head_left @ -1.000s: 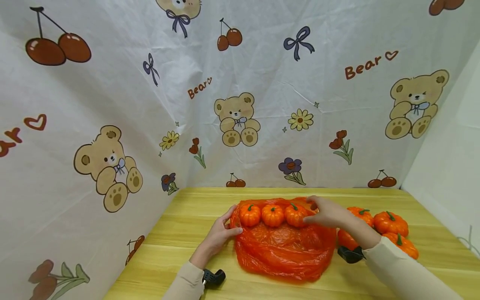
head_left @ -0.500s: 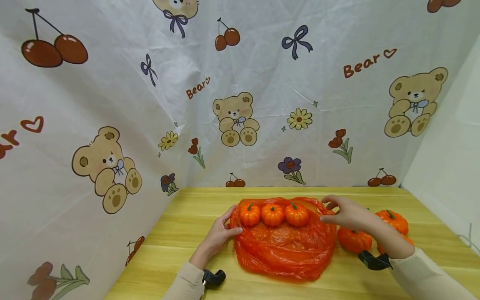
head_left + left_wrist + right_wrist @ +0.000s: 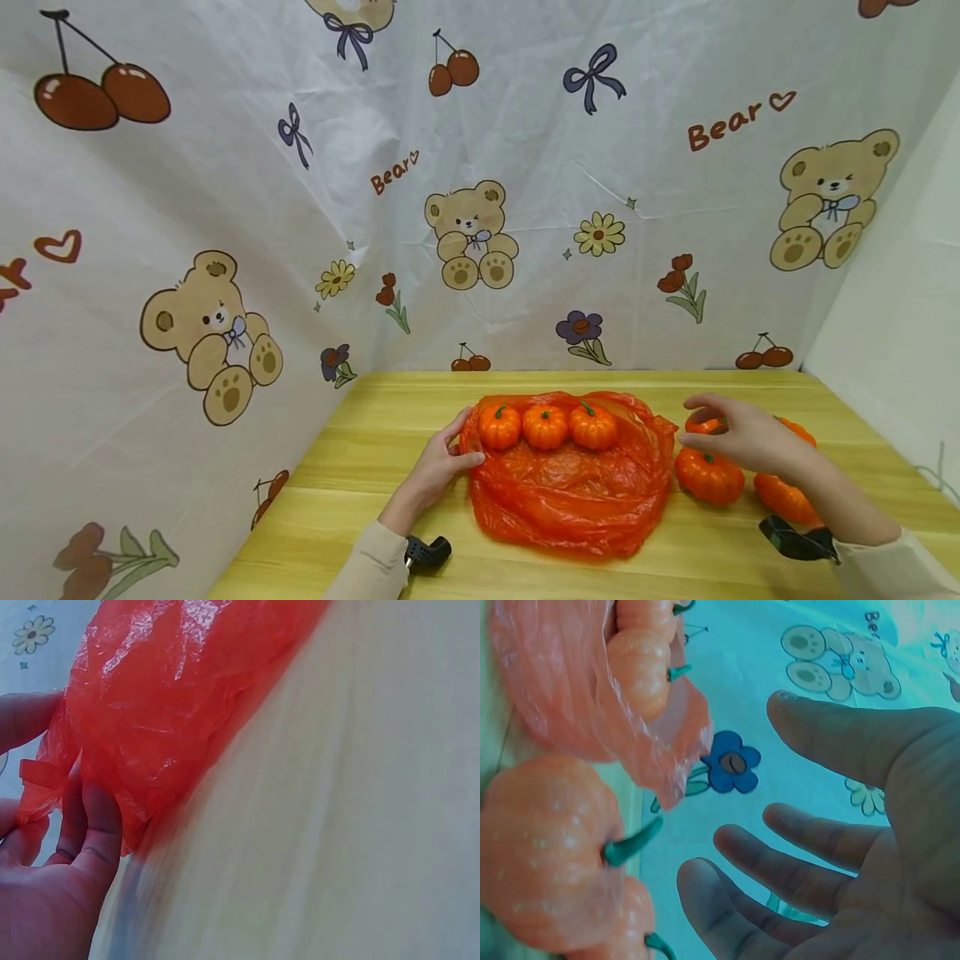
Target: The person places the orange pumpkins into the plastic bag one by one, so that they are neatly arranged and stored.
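Note:
A crumpled red plastic bag (image 3: 570,521) lies on the table with its mouth spread wide. Three small orange pumpkins (image 3: 545,428) with green stems sit in a row inside it, toward the back. My left hand (image 3: 435,475) holds the bag's left edge, thumb on the near side; in the left wrist view its fingers (image 3: 101,825) curl at the thin plastic. To the right of the bag, my right hand (image 3: 753,437) hovers over several loose pumpkins (image 3: 708,479), partly hiding some. Nothing lies between its spread, relaxed fingers (image 3: 780,862) in the right wrist view.
A wooden table (image 3: 375,417) carries everything. Behind it and at the left hangs a white cloth (image 3: 517,150) printed with bears, cherries and flowers. At the right stands a plain white wall (image 3: 892,333), with a thin pale cord near the table's edge.
My right hand has drawn away from the row of pumpkins in the bag and moved right, over the loose pumpkins. My left hand stays at the bag's left edge.

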Motion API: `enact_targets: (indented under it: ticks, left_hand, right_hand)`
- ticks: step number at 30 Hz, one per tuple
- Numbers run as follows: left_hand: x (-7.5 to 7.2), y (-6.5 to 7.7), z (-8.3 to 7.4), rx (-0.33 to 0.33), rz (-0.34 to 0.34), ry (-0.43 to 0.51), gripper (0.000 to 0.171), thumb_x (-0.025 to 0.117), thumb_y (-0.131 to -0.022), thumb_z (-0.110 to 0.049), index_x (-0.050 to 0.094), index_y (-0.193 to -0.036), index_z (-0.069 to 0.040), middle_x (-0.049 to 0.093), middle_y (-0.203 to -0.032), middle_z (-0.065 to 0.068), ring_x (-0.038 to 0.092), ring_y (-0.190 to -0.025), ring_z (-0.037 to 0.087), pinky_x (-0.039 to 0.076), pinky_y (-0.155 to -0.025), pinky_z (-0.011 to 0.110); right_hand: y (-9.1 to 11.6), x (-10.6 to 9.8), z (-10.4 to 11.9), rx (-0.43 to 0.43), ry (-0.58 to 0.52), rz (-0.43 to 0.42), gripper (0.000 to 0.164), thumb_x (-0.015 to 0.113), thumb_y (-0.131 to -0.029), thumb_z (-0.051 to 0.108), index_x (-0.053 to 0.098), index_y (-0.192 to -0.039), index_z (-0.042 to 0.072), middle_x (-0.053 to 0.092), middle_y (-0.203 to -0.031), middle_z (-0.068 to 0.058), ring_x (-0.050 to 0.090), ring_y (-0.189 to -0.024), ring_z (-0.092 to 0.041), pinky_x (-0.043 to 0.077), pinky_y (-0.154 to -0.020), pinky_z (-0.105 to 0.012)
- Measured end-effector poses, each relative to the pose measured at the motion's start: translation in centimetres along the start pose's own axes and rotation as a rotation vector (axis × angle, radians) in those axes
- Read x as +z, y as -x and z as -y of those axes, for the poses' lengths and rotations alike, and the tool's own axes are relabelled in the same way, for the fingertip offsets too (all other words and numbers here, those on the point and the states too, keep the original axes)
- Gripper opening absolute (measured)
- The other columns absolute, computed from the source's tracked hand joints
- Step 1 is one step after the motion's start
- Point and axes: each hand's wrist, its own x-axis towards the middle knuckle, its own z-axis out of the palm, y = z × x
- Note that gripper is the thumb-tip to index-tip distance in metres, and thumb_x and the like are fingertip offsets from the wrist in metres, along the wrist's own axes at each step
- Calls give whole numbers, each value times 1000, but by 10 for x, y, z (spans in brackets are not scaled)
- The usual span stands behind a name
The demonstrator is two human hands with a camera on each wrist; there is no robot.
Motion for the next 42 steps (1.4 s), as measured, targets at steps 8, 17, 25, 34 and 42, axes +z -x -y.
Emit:
enact_targets:
  ticks: [8, 17, 25, 34, 42]
  left_hand:
    - [1, 1, -4, -4, -13, 1, 93, 69, -91, 3, 17, -166, -11, 13, -174, 13, 48, -141, 38, 57, -97, 26]
    - [0, 3, -1, -3, 0, 0, 93, 69, -91, 3, 15, -166, -9, 11, -173, 16, 50, -139, 39, 57, -98, 27]
    - [1, 3, -1, 5, -2, -12, 92, 69, -92, 2, 16, -166, -10, 11, -173, 15, 50, -138, 39, 57, -97, 26]
    - [1, 2, -2, 7, 6, -6, 94, 69, -91, 2, 14, -166, -8, 10, -174, 16, 49, -140, 38, 56, -98, 25]
    - [1, 1, 1, 17, 10, 13, 96, 71, -91, 2, 13, -166, -7, 11, -173, 17, 55, -133, 34, 58, -95, 27]
  right_hand:
    - [10, -10, -17, -31, -87, -1, 65, 70, -98, 37, 49, -145, -2, 58, -137, -33, 64, -113, -50, 61, -82, -51]
    - [23, -15, -30, -100, -109, -7, 63, 69, -100, 27, 44, -149, -4, 58, -139, -32, 62, -117, -49, 59, -75, -29]
    - [31, -19, -48, -112, -101, -25, 61, 66, -101, 23, 42, -151, -2, 58, -140, -30, 66, -113, -21, 57, -73, -26]
    - [37, -25, -70, -72, -79, -61, 63, 68, -101, 27, 43, -150, -4, 55, -141, -34, 55, -99, 13, 57, -70, -28]
    - [42, -24, -89, -55, -102, -56, 62, 67, -101, 25, 43, -150, -4, 61, -140, -18, 54, -99, 16, 59, -71, -27]
